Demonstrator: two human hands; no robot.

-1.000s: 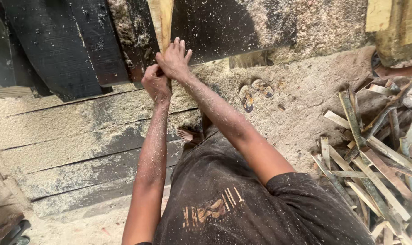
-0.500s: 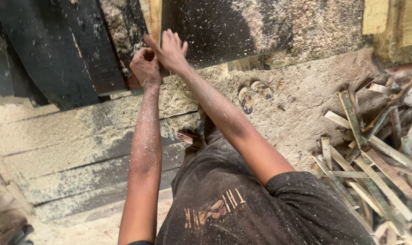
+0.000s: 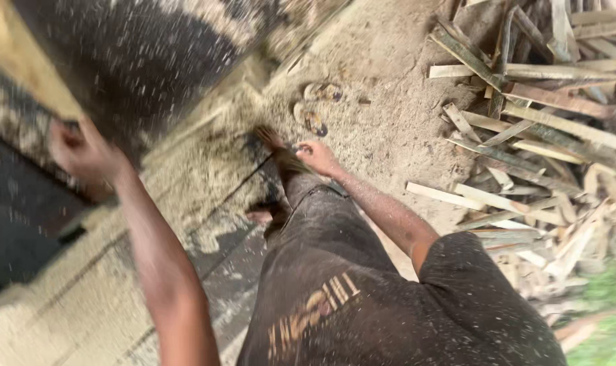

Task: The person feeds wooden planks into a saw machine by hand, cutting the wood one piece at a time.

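My left hand (image 3: 81, 150) is raised at the left and closed around the lower end of a pale wooden plank (image 3: 23, 57) that runs up to the top left corner. My right hand (image 3: 318, 157) hangs low in the middle, near my knee, with fingers loosely curled and nothing in it. Below it are my dark sawdust-covered trousers and my bare foot (image 3: 270, 137). Sawdust flies through the air around a dark board (image 3: 138, 61) beside the plank. The picture is blurred by motion.
A pile of wooden offcuts and slats (image 3: 538, 129) fills the right side. A pair of sandals (image 3: 316, 108) lies on the sawdust-covered ground ahead. Dark planks (image 3: 23, 224) lie at the left, sawdust-coated boards underfoot.
My right hand has left the plank and dropped down beside my leg. My left hand stays on the plank. The view has swung and tilted, and more sawdust is flying.
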